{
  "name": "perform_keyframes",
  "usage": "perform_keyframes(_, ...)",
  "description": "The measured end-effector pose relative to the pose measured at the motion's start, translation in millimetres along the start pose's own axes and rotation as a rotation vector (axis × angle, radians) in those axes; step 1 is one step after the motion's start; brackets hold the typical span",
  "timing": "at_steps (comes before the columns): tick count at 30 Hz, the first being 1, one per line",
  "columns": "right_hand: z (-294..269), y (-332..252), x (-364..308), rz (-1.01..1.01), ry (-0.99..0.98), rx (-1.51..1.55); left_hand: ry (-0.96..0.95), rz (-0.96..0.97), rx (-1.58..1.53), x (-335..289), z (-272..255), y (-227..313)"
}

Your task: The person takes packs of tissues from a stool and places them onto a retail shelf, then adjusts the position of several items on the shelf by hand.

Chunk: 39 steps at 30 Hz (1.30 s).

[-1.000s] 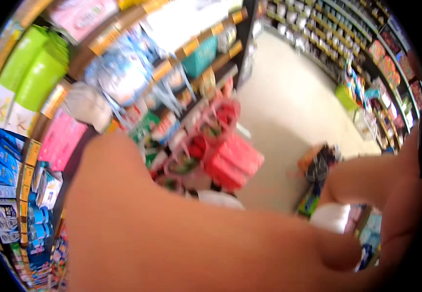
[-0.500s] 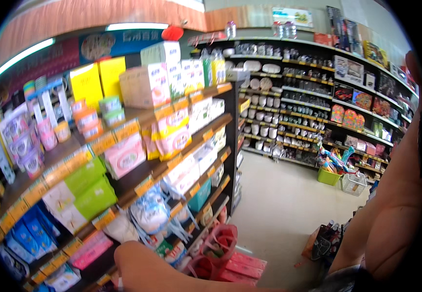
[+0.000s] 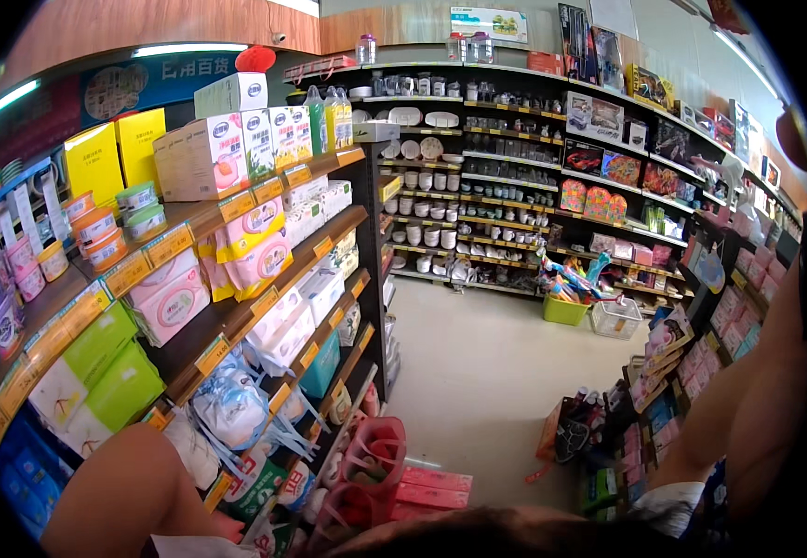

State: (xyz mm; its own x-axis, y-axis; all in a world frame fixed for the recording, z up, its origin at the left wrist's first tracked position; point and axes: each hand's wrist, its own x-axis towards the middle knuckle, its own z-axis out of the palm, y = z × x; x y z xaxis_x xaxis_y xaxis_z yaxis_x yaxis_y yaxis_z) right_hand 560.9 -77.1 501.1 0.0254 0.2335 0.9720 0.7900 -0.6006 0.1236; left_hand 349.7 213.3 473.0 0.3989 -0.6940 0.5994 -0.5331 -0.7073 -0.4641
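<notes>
Only my arms show, not clear hands. My left arm point(image 3: 115, 502) rises bare from the lower left edge, in front of the bottom shelves of packaged goods point(image 3: 236, 409). My right arm point(image 3: 757, 409) runs up the right rim of the picture, beside the low display rack point(image 3: 673, 372). A small skin-coloured patch point(image 3: 791, 139) at the upper right rim may be part of my right hand; its fingers cannot be made out. Neither arm touches a shelf item.
A long shelf unit point(image 3: 236, 316) with boxes, tubs and soft packs lines the left. Shelves of crockery point(image 3: 478, 186) fill the back wall. A green bin point(image 3: 563, 309) and a wire basket point(image 3: 615, 318) stand on the pale floor point(image 3: 487, 372). Red packs point(image 3: 422, 488) lie low.
The view has swung up from the arms and low shelves to the whole aisle. My left arm, which filled the picture, has dropped to the lower left corner; my right arm moved to the rim.
</notes>
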Motion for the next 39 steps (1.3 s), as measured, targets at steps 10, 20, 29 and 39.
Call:
perform_keyframes(10,-17,33,-12,0.047,0.007,-0.153,0.041,0.047,-0.009,10,40,8)
perform_keyframes(20,-27,62,-13,0.083,0.025,-0.248,0.075,0.020,-0.147,10,104,34)
perform_keyframes(29,-48,89,-23,0.110,0.026,-0.354,0.096,-0.003,-0.360,20,181,62)
perform_keyframes(39,-56,103,-36,0.121,0.008,-0.397,0.079,-0.030,-0.409,27,213,70)
